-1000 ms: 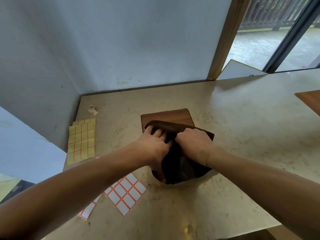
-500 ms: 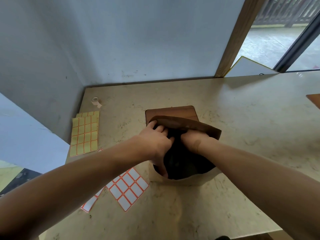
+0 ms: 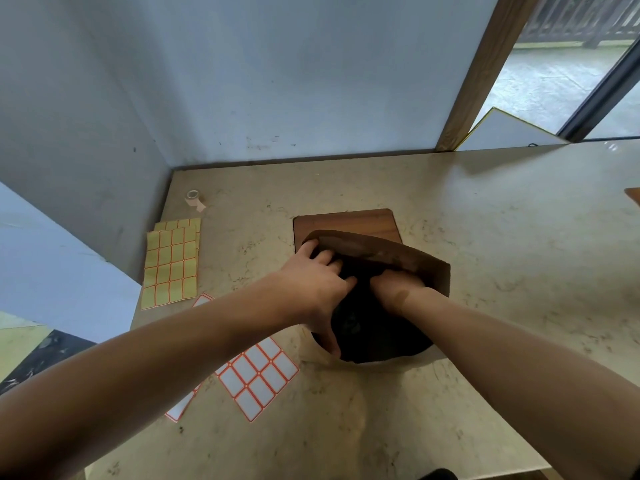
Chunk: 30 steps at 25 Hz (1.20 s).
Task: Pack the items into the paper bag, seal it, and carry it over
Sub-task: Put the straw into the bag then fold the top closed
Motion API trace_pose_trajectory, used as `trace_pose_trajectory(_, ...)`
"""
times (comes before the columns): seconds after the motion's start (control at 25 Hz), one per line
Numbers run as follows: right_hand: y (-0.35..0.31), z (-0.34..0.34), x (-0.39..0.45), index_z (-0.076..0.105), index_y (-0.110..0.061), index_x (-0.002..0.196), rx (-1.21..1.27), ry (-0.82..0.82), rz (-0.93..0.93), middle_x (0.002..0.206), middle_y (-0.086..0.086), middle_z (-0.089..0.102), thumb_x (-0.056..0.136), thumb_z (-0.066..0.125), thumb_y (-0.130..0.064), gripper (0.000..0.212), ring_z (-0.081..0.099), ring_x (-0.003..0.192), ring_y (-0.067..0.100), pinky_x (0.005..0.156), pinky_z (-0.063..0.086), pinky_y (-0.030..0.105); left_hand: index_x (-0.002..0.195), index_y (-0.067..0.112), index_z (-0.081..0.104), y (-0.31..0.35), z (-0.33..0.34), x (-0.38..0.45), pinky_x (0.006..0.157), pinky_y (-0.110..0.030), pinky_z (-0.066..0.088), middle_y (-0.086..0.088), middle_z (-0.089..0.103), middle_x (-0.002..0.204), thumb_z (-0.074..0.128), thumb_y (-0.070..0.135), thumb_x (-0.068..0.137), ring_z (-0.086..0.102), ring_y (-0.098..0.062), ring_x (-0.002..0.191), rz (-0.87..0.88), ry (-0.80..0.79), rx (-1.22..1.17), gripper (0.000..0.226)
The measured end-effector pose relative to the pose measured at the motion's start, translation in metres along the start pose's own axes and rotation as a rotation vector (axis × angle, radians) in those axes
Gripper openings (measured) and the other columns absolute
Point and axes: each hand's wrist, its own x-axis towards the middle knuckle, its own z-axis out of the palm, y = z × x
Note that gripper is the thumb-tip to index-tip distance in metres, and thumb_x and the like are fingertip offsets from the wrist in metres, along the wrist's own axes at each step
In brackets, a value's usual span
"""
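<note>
Both forearms reach forward over the bench (image 3: 485, 237). The left hand (image 3: 311, 282) grips the near-left rim of the paper bag (image 3: 433, 271), thumb hooked inside the mouth. The right hand (image 3: 394, 289) plunges into the bag; I cannot tell its grip. Something dark fills the bag, which stands directly under both hands.

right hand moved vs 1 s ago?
Yes. The right hand has sunk from over the paper bag rim into its mouth, judged against the wooden board.
</note>
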Motion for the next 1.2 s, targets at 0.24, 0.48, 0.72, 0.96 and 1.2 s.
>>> trace_pose_trajectory(0.24,0.001,0.003,0.003,0.057,-0.012,0.122,-0.076,-0.018,-0.039,0.122,0.012,0.06,0.098,0.039,-0.014,0.03,0.058,0.111,0.028,0.09,0.044,0.034,0.148,0.032,0.025,-0.001,-0.002,-0.001,0.116,-0.057,0.002,-0.004,0.031,0.154,0.061,0.084,0.058,0.015,-0.031,0.144,0.011,-0.002,0.006,0.109)
trace_pose_trajectory(0.48,0.004,0.004,0.004,0.058,-0.011,0.121,-0.075,-0.006,-0.071,0.119,0.012,0.062,0.099,0.039,-0.013,0.029,0.059,0.108,0.028,0.088,0.045,0.033,0.149,0.032,0.024,-0.003,-0.001,0.0,0.117,-0.056,0.001,-0.004,0.028,0.155,0.061,0.084,0.058,0.014,-0.031,0.144,-0.003,-0.003,-0.001,0.11)
trace_pose_trajectory(0.72,0.006,-0.011,-0.013,0.061,-0.008,0.116,-0.095,0.013,-0.138,0.112,0.015,0.064,0.093,0.052,-0.01,0.025,0.062,0.101,0.031,0.087,0.05,0.037,0.149,0.032,0.024,-0.008,0.0,0.0,0.117,-0.053,-0.001,-0.003,0.028,0.155,0.062,0.082,0.059,0.013,-0.03,0.145,0.0,0.016,-0.02,0.11)
trace_pose_trajectory(0.96,0.019,-0.038,-0.059,0.063,-0.021,0.113,-0.147,0.19,-0.296,0.103,0.004,0.066,0.088,0.061,-0.027,0.026,0.065,0.091,0.024,0.077,0.057,0.038,0.148,0.032,0.028,-0.01,0.002,0.001,0.116,-0.05,0.0,-0.002,0.033,0.153,0.065,0.077,0.063,0.016,-0.028,0.144,0.028,0.083,-0.049,0.103)
trace_pose_trajectory(1.2,0.04,-0.041,-0.102,0.056,-0.03,0.125,-0.191,0.418,-0.442,0.113,-0.009,0.066,0.089,0.056,-0.048,0.04,0.059,0.106,0.013,0.084,0.054,0.032,0.144,0.032,0.033,-0.015,0.005,-0.008,0.116,-0.044,0.008,0.002,0.045,0.146,0.062,0.071,0.071,0.029,-0.023,0.14,0.052,0.227,-0.052,0.087)
